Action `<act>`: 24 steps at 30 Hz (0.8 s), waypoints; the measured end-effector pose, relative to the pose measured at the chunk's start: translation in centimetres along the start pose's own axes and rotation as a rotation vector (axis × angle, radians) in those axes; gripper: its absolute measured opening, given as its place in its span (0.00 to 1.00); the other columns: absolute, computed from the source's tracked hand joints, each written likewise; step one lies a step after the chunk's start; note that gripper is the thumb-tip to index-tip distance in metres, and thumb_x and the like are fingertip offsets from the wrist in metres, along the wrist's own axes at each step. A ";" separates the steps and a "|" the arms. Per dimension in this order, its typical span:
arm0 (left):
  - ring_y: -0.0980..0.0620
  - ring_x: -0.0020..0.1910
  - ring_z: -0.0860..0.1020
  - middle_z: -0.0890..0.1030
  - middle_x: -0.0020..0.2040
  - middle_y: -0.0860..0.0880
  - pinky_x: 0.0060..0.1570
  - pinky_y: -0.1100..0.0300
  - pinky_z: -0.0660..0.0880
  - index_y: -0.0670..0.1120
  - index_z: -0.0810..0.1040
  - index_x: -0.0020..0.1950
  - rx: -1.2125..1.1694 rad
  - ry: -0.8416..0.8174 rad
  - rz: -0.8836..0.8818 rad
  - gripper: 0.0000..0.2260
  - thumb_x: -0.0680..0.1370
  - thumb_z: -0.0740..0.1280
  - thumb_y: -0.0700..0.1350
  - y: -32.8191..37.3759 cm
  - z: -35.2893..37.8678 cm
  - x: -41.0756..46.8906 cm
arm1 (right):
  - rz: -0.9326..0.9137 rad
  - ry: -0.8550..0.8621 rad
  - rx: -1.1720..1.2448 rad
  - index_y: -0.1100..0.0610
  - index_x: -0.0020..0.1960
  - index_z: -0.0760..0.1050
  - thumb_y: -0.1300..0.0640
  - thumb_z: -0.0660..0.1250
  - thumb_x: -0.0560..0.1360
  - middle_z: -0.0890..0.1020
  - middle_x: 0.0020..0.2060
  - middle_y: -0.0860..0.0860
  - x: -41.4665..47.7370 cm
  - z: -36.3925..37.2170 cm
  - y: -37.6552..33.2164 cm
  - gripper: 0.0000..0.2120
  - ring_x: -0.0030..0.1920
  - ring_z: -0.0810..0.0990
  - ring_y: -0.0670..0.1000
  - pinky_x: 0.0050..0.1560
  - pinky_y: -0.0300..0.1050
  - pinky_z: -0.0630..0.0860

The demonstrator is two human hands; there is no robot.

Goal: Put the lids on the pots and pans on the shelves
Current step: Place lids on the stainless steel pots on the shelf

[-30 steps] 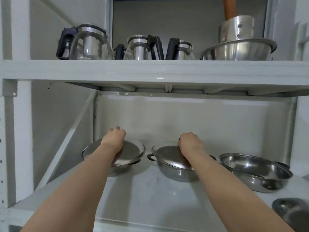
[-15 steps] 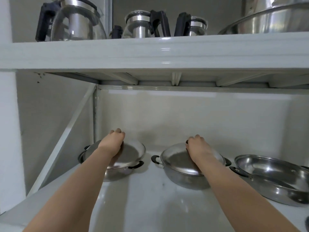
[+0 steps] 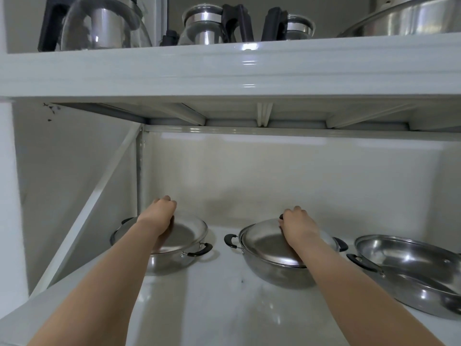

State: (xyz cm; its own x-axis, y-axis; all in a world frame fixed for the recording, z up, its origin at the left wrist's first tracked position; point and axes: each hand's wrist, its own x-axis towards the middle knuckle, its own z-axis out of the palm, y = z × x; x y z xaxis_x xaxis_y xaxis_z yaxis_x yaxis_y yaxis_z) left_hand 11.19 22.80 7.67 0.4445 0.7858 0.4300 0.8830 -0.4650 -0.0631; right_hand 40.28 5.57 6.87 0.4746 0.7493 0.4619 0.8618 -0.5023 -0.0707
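A white metal shelf unit fills the view; the lower shelf [image 3: 214,303] carries three steel pots. The left hand [image 3: 159,212] is closed on the left lid [image 3: 184,236], seated on the left pot [image 3: 169,260]. The right hand [image 3: 296,224] grips what appears to be the knob of the middle lid [image 3: 269,248], resting on the middle pot [image 3: 277,273]. The right pot [image 3: 409,273] stands uncovered.
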 end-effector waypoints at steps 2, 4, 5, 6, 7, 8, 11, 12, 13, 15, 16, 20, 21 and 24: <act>0.42 0.59 0.73 0.72 0.58 0.42 0.57 0.49 0.74 0.40 0.74 0.57 0.001 -0.013 0.001 0.14 0.75 0.57 0.30 0.0 0.2 0.3 | -0.001 -0.001 0.012 0.61 0.62 0.74 0.56 0.58 0.81 0.74 0.59 0.58 0.0 0.2 -0.1 0.14 0.62 0.73 0.59 0.58 0.49 0.72; 0.42 0.58 0.73 0.73 0.57 0.42 0.56 0.49 0.75 0.40 0.74 0.55 0.006 -0.012 0.007 0.13 0.75 0.56 0.29 0.2 0.4 0.5 | -0.002 0.010 0.015 0.61 0.61 0.73 0.55 0.58 0.81 0.74 0.59 0.58 -0.2 0.5 0.0 0.14 0.62 0.73 0.58 0.57 0.49 0.72; 0.42 0.58 0.73 0.73 0.57 0.42 0.55 0.49 0.75 0.40 0.74 0.55 0.007 -0.013 0.010 0.13 0.75 0.56 0.29 0.4 0.4 0.6 | -0.002 0.017 0.016 0.61 0.61 0.74 0.55 0.57 0.81 0.74 0.59 0.58 -0.3 0.5 0.0 0.14 0.61 0.73 0.58 0.57 0.49 0.72; 0.42 0.57 0.73 0.73 0.57 0.42 0.55 0.50 0.75 0.40 0.74 0.55 0.009 -0.013 0.012 0.13 0.75 0.57 0.29 0.4 0.4 0.8 | -0.003 0.022 0.021 0.61 0.61 0.74 0.55 0.58 0.81 0.74 0.58 0.58 -0.3 0.6 0.1 0.14 0.61 0.73 0.58 0.56 0.49 0.72; 0.42 0.57 0.73 0.73 0.57 0.42 0.55 0.51 0.75 0.40 0.75 0.55 0.013 -0.016 0.018 0.13 0.75 0.57 0.29 0.4 0.4 0.9 | -0.005 0.026 0.027 0.61 0.60 0.74 0.54 0.58 0.81 0.74 0.58 0.58 -0.3 0.6 0.2 0.14 0.61 0.73 0.59 0.56 0.49 0.72; 0.42 0.57 0.73 0.73 0.57 0.43 0.55 0.52 0.75 0.40 0.75 0.55 0.018 -0.018 0.026 0.14 0.75 0.58 0.29 0.2 0.4 1.0 | -0.008 0.028 0.034 0.61 0.60 0.74 0.54 0.58 0.81 0.74 0.58 0.58 -0.3 0.6 0.2 0.14 0.60 0.73 0.59 0.56 0.49 0.72; 0.43 0.57 0.74 0.74 0.57 0.44 0.54 0.55 0.74 0.41 0.78 0.54 -0.008 -0.019 0.040 0.14 0.73 0.60 0.29 -0.8 0.6 1.3 | -0.014 0.025 0.052 0.61 0.60 0.74 0.53 0.58 0.81 0.74 0.58 0.58 -0.3 0.5 0.4 0.14 0.61 0.73 0.59 0.56 0.49 0.72; 0.43 0.56 0.74 0.74 0.57 0.44 0.54 0.54 0.74 0.41 0.78 0.54 -0.030 -0.028 0.037 0.14 0.73 0.60 0.30 -1.1 0.7 1.4 | -0.012 0.027 0.053 0.61 0.60 0.74 0.53 0.58 0.81 0.74 0.58 0.58 -0.4 0.6 0.4 0.14 0.61 0.73 0.58 0.55 0.48 0.72; 0.43 0.56 0.74 0.74 0.57 0.44 0.55 0.53 0.74 0.41 0.78 0.54 -0.048 -0.038 0.032 0.14 0.73 0.59 0.30 -1.3 0.7 1.4 | -0.012 0.032 0.052 0.61 0.60 0.74 0.53 0.58 0.81 0.74 0.58 0.58 -0.5 0.6 0.4 0.14 0.61 0.73 0.58 0.55 0.48 0.72; 0.43 0.57 0.74 0.74 0.57 0.44 0.55 0.52 0.74 0.41 0.77 0.54 -0.048 -0.052 0.032 0.14 0.73 0.58 0.31 -1.8 0.6 1.2 | -0.016 0.043 0.050 0.61 0.60 0.74 0.53 0.57 0.81 0.74 0.58 0.58 -0.6 0.6 0.4 0.15 0.60 0.73 0.58 0.55 0.48 0.72; 0.43 0.57 0.74 0.73 0.57 0.44 0.55 0.51 0.75 0.42 0.77 0.54 -0.040 -0.051 0.038 0.14 0.73 0.58 0.31 -2.0 0.5 1.1 | -0.017 0.047 0.053 0.61 0.60 0.74 0.53 0.57 0.81 0.74 0.58 0.58 -0.6 0.6 0.4 0.15 0.60 0.73 0.58 0.54 0.48 0.72; 0.43 0.55 0.75 0.74 0.57 0.45 0.54 0.50 0.76 0.44 0.79 0.52 -0.026 -0.031 0.064 0.15 0.72 0.60 0.30 -2.6 0.4 0.6 | -0.013 0.048 0.056 0.62 0.59 0.75 0.54 0.57 0.81 0.74 0.57 0.59 -0.6 0.5 0.2 0.15 0.60 0.73 0.59 0.54 0.48 0.72; 0.43 0.55 0.75 0.74 0.57 0.45 0.54 0.50 0.76 0.44 0.79 0.52 -0.042 -0.023 0.063 0.15 0.72 0.59 0.30 -2.6 0.5 0.6 | -0.010 0.048 0.055 0.62 0.59 0.75 0.54 0.57 0.81 0.74 0.57 0.59 -0.6 0.5 0.2 0.14 0.59 0.74 0.59 0.54 0.48 0.72; 0.43 0.55 0.76 0.75 0.57 0.45 0.52 0.55 0.74 0.44 0.79 0.52 -0.118 -0.016 0.041 0.15 0.72 0.58 0.31 -1.8 0.5 0.7 | -0.003 0.043 0.045 0.62 0.59 0.75 0.55 0.57 0.81 0.74 0.57 0.59 -0.6 0.5 0.2 0.14 0.59 0.74 0.59 0.54 0.48 0.72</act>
State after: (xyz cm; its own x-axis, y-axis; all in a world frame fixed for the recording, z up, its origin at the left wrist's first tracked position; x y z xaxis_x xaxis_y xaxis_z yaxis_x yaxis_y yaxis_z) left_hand 9.98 24.42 7.62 0.4828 0.7713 0.4147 0.8408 -0.5407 0.0269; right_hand 40.24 5.26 6.12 0.4643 0.7310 0.5001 0.8711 -0.4790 -0.1086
